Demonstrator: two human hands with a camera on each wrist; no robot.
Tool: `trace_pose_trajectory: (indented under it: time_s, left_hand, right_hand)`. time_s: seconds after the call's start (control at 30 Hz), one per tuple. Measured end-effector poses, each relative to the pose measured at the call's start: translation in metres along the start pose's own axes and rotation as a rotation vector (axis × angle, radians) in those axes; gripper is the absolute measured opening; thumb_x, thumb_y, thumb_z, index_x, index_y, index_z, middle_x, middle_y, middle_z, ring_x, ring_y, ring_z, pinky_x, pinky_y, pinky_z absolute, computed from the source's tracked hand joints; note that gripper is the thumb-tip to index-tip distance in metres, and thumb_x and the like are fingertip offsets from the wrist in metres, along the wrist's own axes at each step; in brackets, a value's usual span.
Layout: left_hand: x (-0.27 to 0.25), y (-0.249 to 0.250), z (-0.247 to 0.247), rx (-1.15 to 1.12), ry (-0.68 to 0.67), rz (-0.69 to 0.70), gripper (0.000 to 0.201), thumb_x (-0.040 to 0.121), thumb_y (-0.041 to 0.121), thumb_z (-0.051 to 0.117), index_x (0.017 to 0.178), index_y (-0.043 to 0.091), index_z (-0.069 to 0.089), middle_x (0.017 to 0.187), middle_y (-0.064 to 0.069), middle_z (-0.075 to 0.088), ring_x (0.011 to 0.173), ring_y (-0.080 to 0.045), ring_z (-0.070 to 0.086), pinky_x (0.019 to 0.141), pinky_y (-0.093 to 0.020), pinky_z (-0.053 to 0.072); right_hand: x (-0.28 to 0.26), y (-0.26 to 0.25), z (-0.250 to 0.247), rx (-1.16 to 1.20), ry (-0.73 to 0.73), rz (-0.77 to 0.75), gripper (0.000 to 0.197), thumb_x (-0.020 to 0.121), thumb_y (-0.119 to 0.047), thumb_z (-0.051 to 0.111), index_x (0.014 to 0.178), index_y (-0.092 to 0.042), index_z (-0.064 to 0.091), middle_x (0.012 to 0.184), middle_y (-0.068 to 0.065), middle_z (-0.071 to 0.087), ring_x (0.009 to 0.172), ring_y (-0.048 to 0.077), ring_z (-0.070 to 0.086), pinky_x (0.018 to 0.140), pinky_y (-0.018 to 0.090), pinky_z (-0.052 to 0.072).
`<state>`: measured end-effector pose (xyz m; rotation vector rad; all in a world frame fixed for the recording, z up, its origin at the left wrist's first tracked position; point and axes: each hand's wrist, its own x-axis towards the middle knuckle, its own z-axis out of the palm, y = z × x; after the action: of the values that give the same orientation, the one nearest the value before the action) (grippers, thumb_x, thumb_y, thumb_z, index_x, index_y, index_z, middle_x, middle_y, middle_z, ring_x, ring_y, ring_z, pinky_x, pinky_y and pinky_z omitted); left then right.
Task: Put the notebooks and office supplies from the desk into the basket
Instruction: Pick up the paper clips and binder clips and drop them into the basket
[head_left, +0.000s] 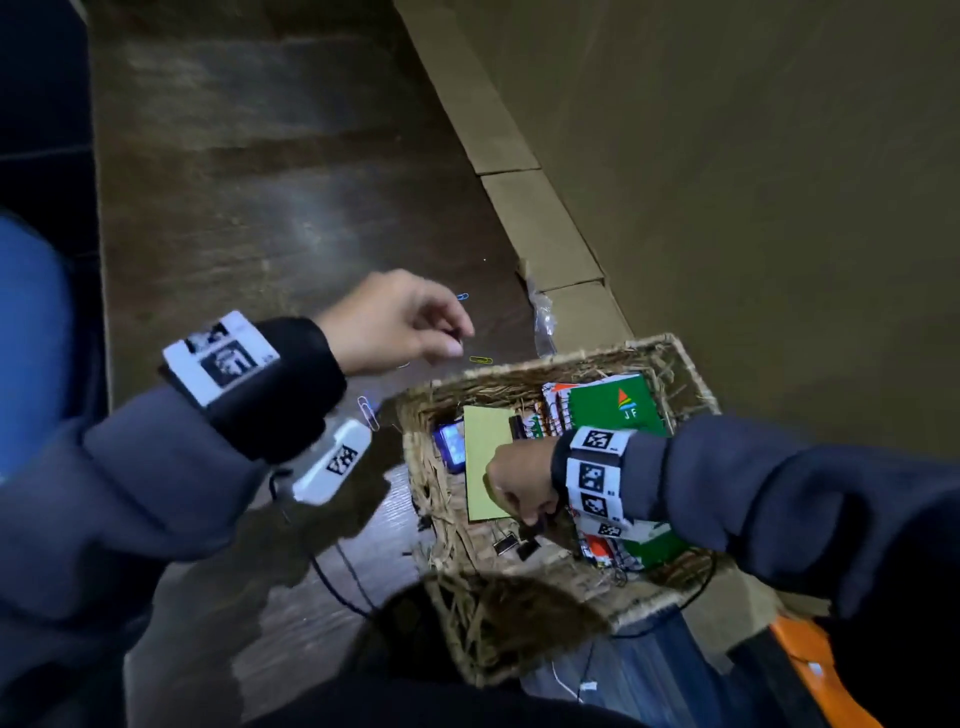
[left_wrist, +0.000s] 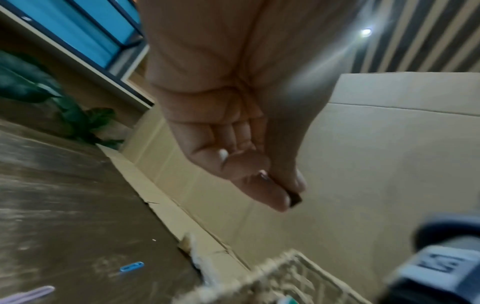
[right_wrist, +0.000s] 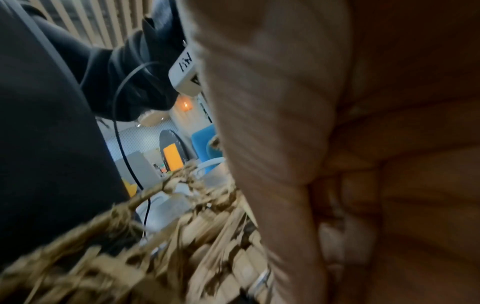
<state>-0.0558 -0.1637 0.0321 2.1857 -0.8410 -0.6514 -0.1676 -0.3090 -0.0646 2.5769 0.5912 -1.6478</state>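
Note:
A woven basket (head_left: 569, 358) stands at the desk's right end. It holds a green notebook (head_left: 618, 402), spiral notebooks, a yellow sticky pad (head_left: 485, 462), a blue item (head_left: 449, 447) and black binder clips (head_left: 506, 544). My right hand (head_left: 535, 519) is down inside the basket, its curled fingers pinching a black binder clip; the right wrist view is blurred. My left hand (head_left: 460, 340) hovers over the desk left of the basket and pinches a small dark clip (left_wrist: 294, 198) between thumb and fingers. Loose paper clips lie on the desk: blue (head_left: 462, 296), yellow (head_left: 480, 359), pale (head_left: 368, 410).
Cardboard boxes (head_left: 540, 234) line the wall behind the dark wooden desk (head_left: 260, 208). Crumpled clear plastic (head_left: 543, 317) sits by the basket's far corner. A black cable (head_left: 337, 571) runs across the desk's near part. An orange object (head_left: 810, 665) is at lower right.

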Motion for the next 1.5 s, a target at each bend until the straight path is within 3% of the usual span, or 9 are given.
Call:
trace_pose_trajectory:
  time_s: [0.13,0.3,0.43,0.63,0.8,0.9,1.03,1.17,1.5]
  left_hand:
    - [-0.035,0.034,0.035,0.135,-0.172,-0.012,0.02,0.07,0.022,0.082,0.087,0.018,0.072,0.066,0.009,0.07,0.056,0.006,0.061,0.063,-0.009,0.046]
    - [-0.059,0.044,0.087,0.224,-0.316,-0.087,0.018,0.072,0.022,0.081,0.088,0.015,0.075,0.085,0.001,0.077,0.08,-0.01,0.069,0.072,-0.019,0.049]
    - [-0.066,0.042,0.139,0.252,-0.428,-0.159,0.018,0.087,0.004,0.062,0.1,0.008,0.074,0.101,-0.006,0.075,0.09,-0.016,0.067,0.089,-0.028,0.053]
    - [-0.041,0.045,0.181,0.598,-0.629,-0.19,0.027,0.089,0.008,0.058,0.114,-0.002,0.062,0.092,-0.013,0.054,0.069,-0.027,0.052,0.059,-0.032,0.044]
    - [-0.022,0.041,0.205,0.74,-0.74,-0.148,0.044,0.098,0.012,0.046,0.137,-0.007,0.04,0.14,-0.022,0.047,0.123,-0.033,0.052,0.097,-0.036,0.045]
    - [-0.023,0.047,0.201,0.786,-0.765,-0.134,0.038,0.098,0.013,0.046,0.132,-0.004,0.047,0.134,-0.018,0.054,0.12,-0.031,0.056,0.095,-0.036,0.046]
    - [-0.034,0.046,0.159,0.622,-0.52,-0.103,0.023,0.092,0.017,0.054,0.105,0.0,0.062,0.083,-0.014,0.06,0.068,-0.027,0.056,0.06,-0.034,0.049]
    - [-0.046,0.025,0.102,0.334,-0.114,-0.069,0.033,0.089,0.031,0.056,0.118,0.018,0.061,0.119,-0.007,0.065,0.108,-0.026,0.06,0.09,-0.036,0.051]
    - [-0.063,-0.085,0.033,0.036,0.372,-0.357,0.026,0.088,0.01,0.058,0.113,0.011,0.067,0.106,-0.004,0.074,0.096,-0.017,0.069,0.089,-0.021,0.047]
  right_hand:
    - [0.001,-0.006,0.012,-0.071,0.02,-0.012,0.027,0.079,-0.014,0.074,0.102,0.0,0.071,0.084,0.008,0.058,0.078,0.023,0.055,0.059,0.027,0.044]
    - [0.0,-0.002,0.022,0.078,0.147,0.05,0.041,0.076,-0.011,0.077,0.114,-0.004,0.065,0.113,0.011,0.068,0.093,0.022,0.061,0.082,0.027,0.049]
    - [-0.005,-0.003,0.02,0.021,0.183,0.12,0.021,0.081,-0.012,0.072,0.099,-0.002,0.071,0.091,0.015,0.069,0.086,0.03,0.066,0.067,0.03,0.047]
    - [-0.017,0.012,0.0,-0.047,0.268,0.158,0.018,0.074,-0.007,0.069,0.09,0.0,0.072,0.088,0.018,0.071,0.075,0.03,0.061,0.063,0.032,0.049]
    - [-0.023,0.022,-0.008,-0.029,0.328,0.173,0.025,0.069,-0.025,0.082,0.074,-0.008,0.064,0.082,0.014,0.066,0.079,0.029,0.064,0.065,0.033,0.051]
    - [-0.028,0.028,-0.007,0.021,0.361,0.154,0.033,0.069,-0.029,0.082,0.081,-0.001,0.07,0.089,0.015,0.071,0.085,0.03,0.066,0.059,0.032,0.048]
    - [-0.046,0.037,-0.02,0.074,0.453,0.141,0.03,0.073,-0.036,0.076,0.091,-0.012,0.073,0.093,0.006,0.071,0.085,0.024,0.066,0.065,0.031,0.049]
    - [-0.067,0.043,-0.068,0.164,0.6,0.101,0.023,0.079,-0.036,0.072,0.091,-0.016,0.073,0.091,0.003,0.073,0.086,0.021,0.066,0.076,0.033,0.055]
    - [0.002,0.029,-0.192,0.118,0.73,0.109,0.015,0.081,-0.018,0.063,0.093,-0.016,0.072,0.099,0.007,0.072,0.096,0.026,0.065,0.077,0.028,0.049]
